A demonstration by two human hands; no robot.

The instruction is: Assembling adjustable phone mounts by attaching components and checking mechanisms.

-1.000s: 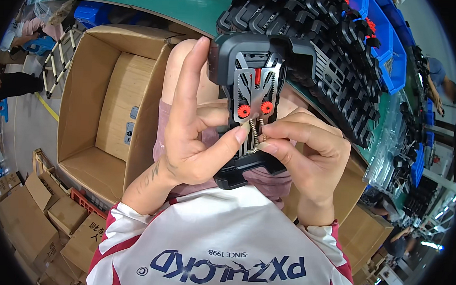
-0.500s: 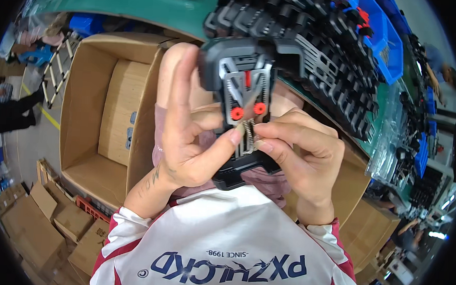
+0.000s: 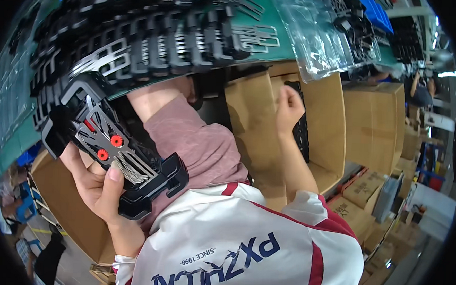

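Head view: left hand point(image 3: 100, 200), at eight o'clock, is clamped on the holder point(image 3: 103, 135) at nine, thumb by its springs point(image 3: 131, 171); right hand point(image 3: 290, 112), at two, curls fingers together over a carton point(image 3: 329, 130); black parts point(image 3: 186, 46) lie at eleven.

Text check: shirt point(image 3: 305, 250) carries most of it. One big row of dark blue capitals point(image 3: 232, 261) across the white front, upside down to camera, climbing toward the right; left end distorted by the cloth. Small dark line point(image 3: 199, 255) just above it in the view, letters plus digits, same orientation, set between short dashes. Cardboard box point(image 3: 352, 196) on the right: dark printed characters on top, too small to make out. Box point(image 3: 344, 214) just below it: fainter dark marks, also too small to read.
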